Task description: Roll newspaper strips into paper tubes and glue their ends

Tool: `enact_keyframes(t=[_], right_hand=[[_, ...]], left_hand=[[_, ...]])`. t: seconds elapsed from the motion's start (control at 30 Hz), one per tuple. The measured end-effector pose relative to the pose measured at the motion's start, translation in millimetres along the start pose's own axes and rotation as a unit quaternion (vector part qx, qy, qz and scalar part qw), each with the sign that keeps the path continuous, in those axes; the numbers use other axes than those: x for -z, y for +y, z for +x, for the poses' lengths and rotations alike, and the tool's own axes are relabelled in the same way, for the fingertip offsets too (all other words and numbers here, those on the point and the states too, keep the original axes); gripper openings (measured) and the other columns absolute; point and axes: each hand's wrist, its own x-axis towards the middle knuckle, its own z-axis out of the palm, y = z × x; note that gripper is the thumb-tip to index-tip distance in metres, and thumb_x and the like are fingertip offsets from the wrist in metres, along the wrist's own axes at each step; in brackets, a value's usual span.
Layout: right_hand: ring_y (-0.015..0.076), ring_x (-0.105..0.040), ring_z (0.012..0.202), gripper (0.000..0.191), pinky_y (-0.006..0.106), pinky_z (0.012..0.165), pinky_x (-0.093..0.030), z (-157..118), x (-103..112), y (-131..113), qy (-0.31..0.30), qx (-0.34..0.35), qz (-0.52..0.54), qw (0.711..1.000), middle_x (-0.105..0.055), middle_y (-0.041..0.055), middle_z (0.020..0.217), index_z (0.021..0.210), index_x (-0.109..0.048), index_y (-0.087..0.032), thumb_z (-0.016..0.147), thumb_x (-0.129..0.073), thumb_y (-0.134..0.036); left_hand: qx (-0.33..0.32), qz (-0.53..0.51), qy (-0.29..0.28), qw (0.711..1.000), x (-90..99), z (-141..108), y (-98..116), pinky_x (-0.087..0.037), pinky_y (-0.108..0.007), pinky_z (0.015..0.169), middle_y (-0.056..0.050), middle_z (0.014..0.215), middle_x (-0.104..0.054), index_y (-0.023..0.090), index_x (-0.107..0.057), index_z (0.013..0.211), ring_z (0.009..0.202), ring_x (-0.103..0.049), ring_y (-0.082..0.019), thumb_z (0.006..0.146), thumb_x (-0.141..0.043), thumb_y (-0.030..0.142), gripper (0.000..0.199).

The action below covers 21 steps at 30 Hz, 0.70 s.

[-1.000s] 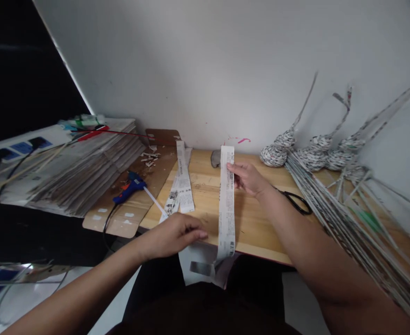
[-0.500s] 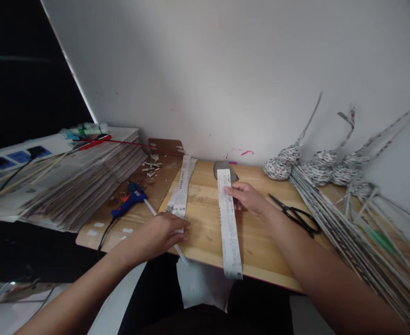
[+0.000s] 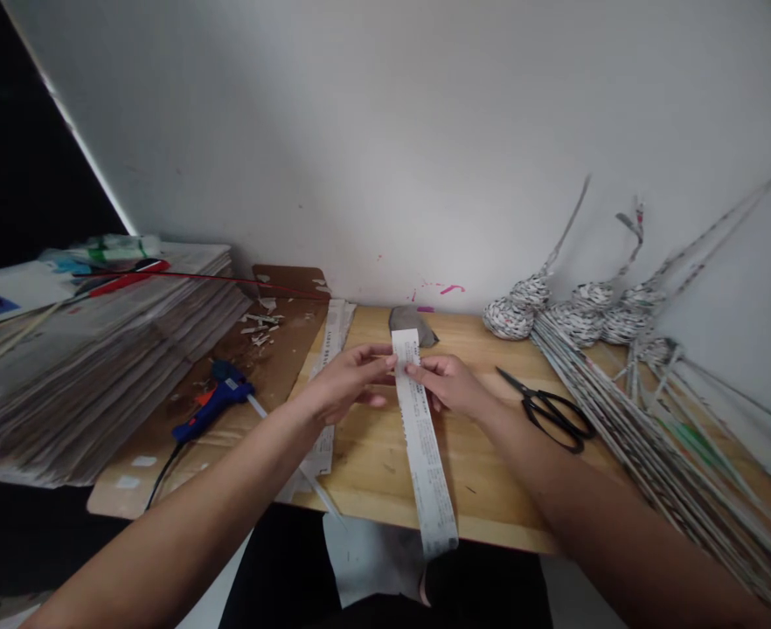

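Note:
A long printed paper strip (image 3: 421, 445) runs from mid-table down over the front edge. Near its top, my right hand (image 3: 448, 382) pinches its right side, thumb on top and fingers behind. My left hand (image 3: 357, 377) is at the strip's left edge, fingers apart and fingertips at or very near the paper; whether it grips is not clear. More printed strips (image 3: 323, 437) lie left of it, partly under my left hand and forearm. A grey object (image 3: 402, 321) sits just behind the strip's top end.
Black scissors (image 3: 552, 409) lie right of my right hand. Beyond them are thin rolled paper sticks (image 3: 612, 437) and woven gourd shapes (image 3: 510, 316). On the left are a blue glue gun (image 3: 211, 409), a paper stack (image 3: 163, 323) and paper scraps (image 3: 260, 323).
My left hand has left the strips on the left and moved right and up to the held strip. The view has shifted slightly; my right hand still holds the strip.

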Motion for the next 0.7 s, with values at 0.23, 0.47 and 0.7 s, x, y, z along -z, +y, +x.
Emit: enact_keyframes(t=[0.23,0.47,0.7], right_hand=[[0.0100,-0.056,0.041,0.068,0.018,0.034,-0.040,-0.1,8.4,3.5,-0.070,-0.094,0.079,0.990,-0.066,0.0039,0.060,0.076,-0.065,-0.014,0.082,-0.040,-0.077],[0.0120,-0.066,0.054,0.063,0.016,0.041,-0.046,-7.0,18.1,-1.2,-0.362,-0.180,0.079,0.911,-0.072,0.0084,0.076,0.095,-0.068,-0.010,0.075,-0.061,-0.069],[0.0121,-0.069,0.064,0.075,0.019,0.053,-0.053,-18.9,7.6,-21.3,-0.464,-0.221,0.063,0.855,-0.071,0.0121,0.105,0.133,-0.056,-0.014,0.073,-0.072,-0.056]], left_hand=[[0.068,-0.188,-0.041,0.979,-11.0,51.3,4.5,-0.048,-0.010,0.043,-0.005,0.075,-0.069,0.010,-0.069,0.091,0.055,-0.063,-0.007,0.084,-0.066,0.016,0.010],[0.064,-0.214,-0.049,0.974,0.6,53.4,3.2,-0.063,-0.024,0.060,-0.009,0.092,-0.072,0.012,-0.063,0.097,0.075,-0.072,-0.017,0.089,-0.059,0.016,0.010],[0.047,-0.219,-0.077,0.972,6.8,53.3,0.9,-0.061,-0.020,0.054,-0.013,0.108,-0.070,0.013,-0.063,0.105,0.088,-0.072,-0.021,0.087,-0.063,0.018,0.019]])
